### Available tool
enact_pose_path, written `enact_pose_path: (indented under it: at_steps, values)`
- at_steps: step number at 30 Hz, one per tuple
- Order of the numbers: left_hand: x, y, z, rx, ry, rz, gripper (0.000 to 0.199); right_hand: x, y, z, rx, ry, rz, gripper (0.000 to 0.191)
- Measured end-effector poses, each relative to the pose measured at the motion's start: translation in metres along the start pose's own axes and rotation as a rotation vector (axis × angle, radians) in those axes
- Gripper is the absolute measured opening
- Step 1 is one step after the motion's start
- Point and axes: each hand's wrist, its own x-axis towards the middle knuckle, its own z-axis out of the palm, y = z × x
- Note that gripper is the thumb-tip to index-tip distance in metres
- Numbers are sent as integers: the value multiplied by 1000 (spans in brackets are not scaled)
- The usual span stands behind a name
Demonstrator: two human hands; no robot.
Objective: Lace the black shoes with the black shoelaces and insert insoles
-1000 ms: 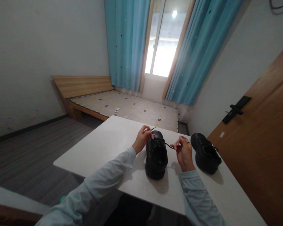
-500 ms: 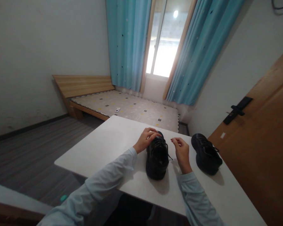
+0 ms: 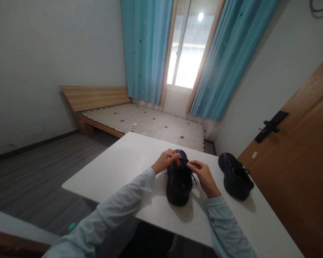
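Observation:
A black lace-up shoe point(image 3: 179, 190) stands on the white table with its toe pointing away from me and its opening towards me. From the left, my left hand point(image 3: 166, 160) reaches over the front of the shoe, its fingers closed at the laces. My right hand point(image 3: 203, 175) comes in from the other side, thumb and forefinger pinched on a black shoelace point(image 3: 194, 178) at the shoe's right edge. A loose lace end hangs beside that hand. The exact grip of the left fingertips is small and dark.
A second black shoe point(image 3: 237, 179) stands on the white table point(image 3: 110, 172) to the right, near the edge by the wooden door point(image 3: 298, 150). Beyond the table is a bed point(image 3: 150, 120) with a small white device point(image 3: 134, 125) on it. Blue curtains point(image 3: 148, 53) flank the window.
My right hand has moved left and its fingertips now meet the shoe's laces. My left fingers have shifted slightly down from the toe to the lacing. Both shoes stay in place.

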Motion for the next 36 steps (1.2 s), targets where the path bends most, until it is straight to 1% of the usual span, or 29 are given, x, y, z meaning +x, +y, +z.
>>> enact_pose_path:
  at_steps: [3,6,9,12,15,17,19,22,24,27,30,34,36]
  values:
    - [1,-4,2,4,13,-1,38,0,1,-1,39,-50,42,27]
    - [1,-8,4,-13,44,19,24,0,3,-1,60,-64,63,27]
    - [1,-12,5,-53,-3,63,19,0,5,-1,58,-58,64,29]
    - [1,-13,7,-87,-43,43,23,1,5,0,16,-24,19,30]
    - [0,-11,8,-83,-70,-11,33,2,3,2,-42,18,-57,30]
    - [0,-9,7,-74,-93,-25,34,2,1,4,-63,35,-100,31]
    - [-1,-6,6,-68,-125,-15,31,3,0,5,-70,48,-129,32]
    - [-1,-6,6,-37,-167,34,38,4,-2,7,-64,59,-148,30]
    - [-1,-6,6,-12,-182,67,41,4,-2,8,-37,57,-149,28]
    - [-1,-7,6,2,-192,88,39,3,-2,9,51,42,-119,27]
    - [-1,-7,6,7,-192,89,34,1,-3,8,123,14,-74,31]
    - [-1,-8,6,7,-192,93,32,0,-6,4,149,-34,-46,38]
    - [-2,-9,6,3,-193,100,32,0,-6,3,164,-37,-43,39]
